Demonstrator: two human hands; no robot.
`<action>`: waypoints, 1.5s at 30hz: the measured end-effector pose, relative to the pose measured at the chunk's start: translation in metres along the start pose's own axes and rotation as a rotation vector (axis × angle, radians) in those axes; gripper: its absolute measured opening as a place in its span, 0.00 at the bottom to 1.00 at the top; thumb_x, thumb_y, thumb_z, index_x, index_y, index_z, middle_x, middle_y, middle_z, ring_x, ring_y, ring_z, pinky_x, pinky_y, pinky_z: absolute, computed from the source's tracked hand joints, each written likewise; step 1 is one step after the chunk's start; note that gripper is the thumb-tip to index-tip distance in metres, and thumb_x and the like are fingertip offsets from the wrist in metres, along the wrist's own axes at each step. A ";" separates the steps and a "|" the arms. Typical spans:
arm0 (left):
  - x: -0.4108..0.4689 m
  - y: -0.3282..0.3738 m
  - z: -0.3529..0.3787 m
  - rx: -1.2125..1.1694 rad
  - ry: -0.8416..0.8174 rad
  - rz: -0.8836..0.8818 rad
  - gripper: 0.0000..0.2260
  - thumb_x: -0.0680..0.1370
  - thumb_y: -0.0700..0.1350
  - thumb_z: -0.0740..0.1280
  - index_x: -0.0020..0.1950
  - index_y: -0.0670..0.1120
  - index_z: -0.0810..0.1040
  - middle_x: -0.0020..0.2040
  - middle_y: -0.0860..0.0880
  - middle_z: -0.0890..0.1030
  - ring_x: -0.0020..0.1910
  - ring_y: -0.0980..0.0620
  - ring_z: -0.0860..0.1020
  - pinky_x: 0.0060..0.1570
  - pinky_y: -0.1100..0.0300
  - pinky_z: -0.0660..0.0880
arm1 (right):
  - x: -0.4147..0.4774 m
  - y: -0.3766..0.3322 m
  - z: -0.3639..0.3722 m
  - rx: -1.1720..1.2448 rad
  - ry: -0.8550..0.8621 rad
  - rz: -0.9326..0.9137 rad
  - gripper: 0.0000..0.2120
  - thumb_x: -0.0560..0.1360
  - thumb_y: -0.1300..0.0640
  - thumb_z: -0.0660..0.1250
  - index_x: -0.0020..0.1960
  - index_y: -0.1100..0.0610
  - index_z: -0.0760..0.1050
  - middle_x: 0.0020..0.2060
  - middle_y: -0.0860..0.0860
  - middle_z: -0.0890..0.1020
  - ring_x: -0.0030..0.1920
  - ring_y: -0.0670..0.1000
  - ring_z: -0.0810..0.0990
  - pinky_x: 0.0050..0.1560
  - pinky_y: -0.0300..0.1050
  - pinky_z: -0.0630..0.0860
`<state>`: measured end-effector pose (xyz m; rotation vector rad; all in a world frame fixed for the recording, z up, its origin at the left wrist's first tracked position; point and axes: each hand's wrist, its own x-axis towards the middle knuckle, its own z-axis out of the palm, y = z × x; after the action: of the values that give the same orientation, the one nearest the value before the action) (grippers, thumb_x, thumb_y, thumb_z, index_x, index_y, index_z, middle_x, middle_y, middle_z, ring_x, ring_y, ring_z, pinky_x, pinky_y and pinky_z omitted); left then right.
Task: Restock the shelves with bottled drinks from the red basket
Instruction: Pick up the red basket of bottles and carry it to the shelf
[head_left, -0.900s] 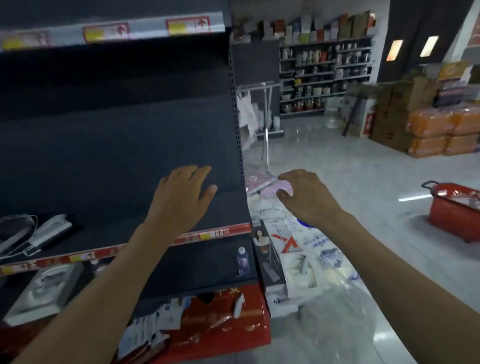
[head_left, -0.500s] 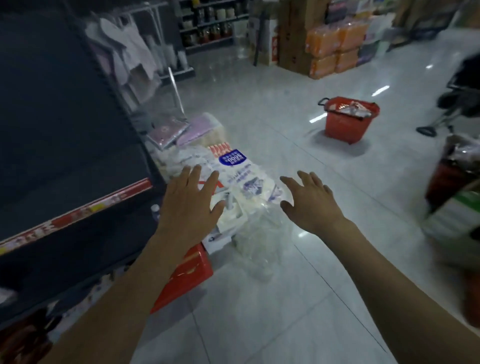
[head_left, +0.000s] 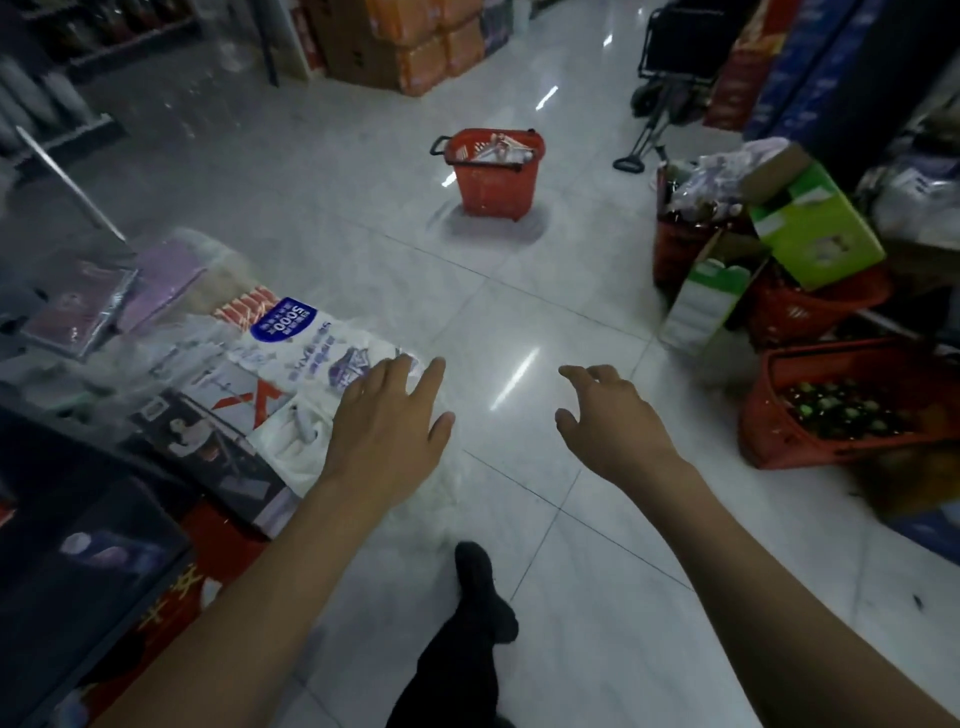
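A red basket (head_left: 769, 436) stands on the floor at the right, filled with several dark bottles with green caps (head_left: 841, 410). My right hand (head_left: 608, 415) hovers left of it, apart from it, fingers spread and holding nothing. My left hand (head_left: 389, 426) is stretched out over the floor beside the packaged goods, also with fingers apart and nothing in it. The dark shelf unit (head_left: 62, 561) shows only at the lower left edge. A second red basket (head_left: 493, 182) with white packets stands further off in the middle of the aisle.
Plastic-wrapped packages (head_left: 249, 364) lie stacked on the floor at the left. Green and white cartons (head_left: 800, 234) and more red baskets crowd the right side. A black trolley (head_left: 670, 57) stands at the back right. My dark shoe (head_left: 475, 577) is on the tiled floor below.
My view has swung right and down, away from the shelf toward the aisle floor. The basket of bottles has come into sight at the right. Both hands stay out in front, holding nothing.
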<state>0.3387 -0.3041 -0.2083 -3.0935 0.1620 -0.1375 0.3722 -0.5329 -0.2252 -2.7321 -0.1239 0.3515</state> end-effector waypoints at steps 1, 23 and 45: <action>0.013 -0.001 0.008 -0.002 -0.010 0.015 0.26 0.79 0.56 0.64 0.74 0.48 0.69 0.68 0.40 0.74 0.66 0.39 0.73 0.61 0.45 0.73 | 0.012 0.004 0.000 0.001 -0.009 0.013 0.27 0.80 0.51 0.60 0.78 0.51 0.60 0.74 0.56 0.66 0.70 0.58 0.70 0.64 0.55 0.73; 0.415 -0.023 0.055 -0.120 0.084 0.259 0.05 0.77 0.42 0.68 0.43 0.42 0.79 0.31 0.46 0.75 0.27 0.44 0.74 0.29 0.55 0.74 | 0.338 0.043 -0.119 0.018 0.183 0.215 0.14 0.81 0.51 0.59 0.63 0.53 0.75 0.53 0.54 0.81 0.52 0.57 0.80 0.48 0.50 0.77; 0.808 -0.108 0.100 -0.021 0.064 -0.044 0.10 0.79 0.43 0.64 0.37 0.43 0.75 0.27 0.48 0.72 0.24 0.48 0.70 0.27 0.58 0.71 | 0.809 0.016 -0.197 0.108 0.064 -0.060 0.11 0.80 0.54 0.57 0.50 0.55 0.78 0.40 0.51 0.81 0.39 0.54 0.78 0.36 0.44 0.70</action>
<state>1.1588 -0.2789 -0.2328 -3.1164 0.0988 -0.2383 1.2043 -0.5111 -0.2381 -2.6232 -0.1649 0.2464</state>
